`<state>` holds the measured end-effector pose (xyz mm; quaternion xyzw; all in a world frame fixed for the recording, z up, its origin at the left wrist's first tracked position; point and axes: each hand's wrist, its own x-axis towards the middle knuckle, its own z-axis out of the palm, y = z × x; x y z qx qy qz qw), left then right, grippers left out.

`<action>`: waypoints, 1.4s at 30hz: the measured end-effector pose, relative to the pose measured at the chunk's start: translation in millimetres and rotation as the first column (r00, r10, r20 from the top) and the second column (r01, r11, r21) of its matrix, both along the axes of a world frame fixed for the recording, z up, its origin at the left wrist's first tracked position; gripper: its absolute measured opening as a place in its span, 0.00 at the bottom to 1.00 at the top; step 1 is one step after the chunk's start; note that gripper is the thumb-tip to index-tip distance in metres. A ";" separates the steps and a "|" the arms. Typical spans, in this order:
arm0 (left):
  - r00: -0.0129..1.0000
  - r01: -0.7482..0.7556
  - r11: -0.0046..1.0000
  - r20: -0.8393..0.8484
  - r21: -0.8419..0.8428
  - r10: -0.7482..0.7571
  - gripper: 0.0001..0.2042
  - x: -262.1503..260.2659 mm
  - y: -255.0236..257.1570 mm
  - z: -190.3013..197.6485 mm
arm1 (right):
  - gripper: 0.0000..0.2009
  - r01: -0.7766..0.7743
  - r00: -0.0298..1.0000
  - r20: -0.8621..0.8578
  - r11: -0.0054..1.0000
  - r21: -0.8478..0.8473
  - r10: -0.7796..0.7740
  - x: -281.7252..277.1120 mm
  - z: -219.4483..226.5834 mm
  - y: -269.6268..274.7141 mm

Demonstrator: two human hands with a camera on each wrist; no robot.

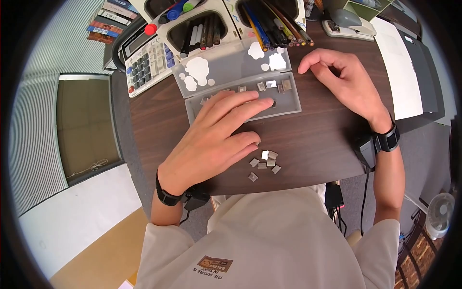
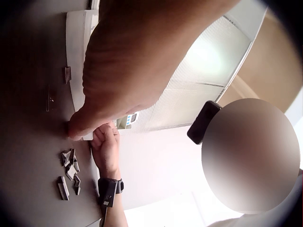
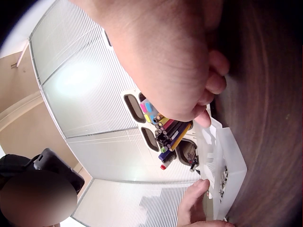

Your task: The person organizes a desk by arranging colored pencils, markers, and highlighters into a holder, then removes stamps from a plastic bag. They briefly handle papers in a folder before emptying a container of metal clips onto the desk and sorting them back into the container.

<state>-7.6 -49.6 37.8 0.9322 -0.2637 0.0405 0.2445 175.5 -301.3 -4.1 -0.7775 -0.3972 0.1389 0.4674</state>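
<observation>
My left hand (image 1: 211, 130) reaches over a grey plastic box (image 1: 296, 106), its longer fingers extended and slightly bent above the tray and its fingertips close to a small dark piece there. The palm side is hidden in the head view. Several small metal clips (image 1: 271, 84) lie along the back of the tray. More loose clips (image 1: 262, 165) sit in a cluster on the table in front of the box. To the right, my right hand (image 1: 349, 84) rests on the table, fingers loosely curled with nothing in them, beside the box's right end.
Behind the box stands a white organizer (image 1: 231, 14) full of pens and pencils (image 1: 274, 24). A calculator (image 1: 149, 62) lies at the left. White paper (image 1: 394, 67) covers the right side of the table (image 1: 327, 139), and a stapler-like grey item (image 1: 345, 18) sits at the back.
</observation>
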 end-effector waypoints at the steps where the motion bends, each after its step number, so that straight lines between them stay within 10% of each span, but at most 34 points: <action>1: 1.000 0.003 1.000 0.010 0.008 -0.003 0.14 0.0 -0.4 -0.7 | 0.09 -0.001 1.000 0.009 1.000 0.026 0.001 -0.6 -0.5 -0.1; 28: 0.933 -0.304 0.953 0.205 0.010 0.296 0.10 2.0 23.6 4.4 | 0.09 0.000 1.000 0.002 1.000 -0.001 0.000 -0.7 0.3 -0.3; 42: 0.997 0.024 1.000 -0.071 -0.008 -0.024 0.16 -29.5 5.3 19.9 | 0.09 -0.003 0.999 -0.034 1.000 -0.021 0.002 -1.5 1.6 0.3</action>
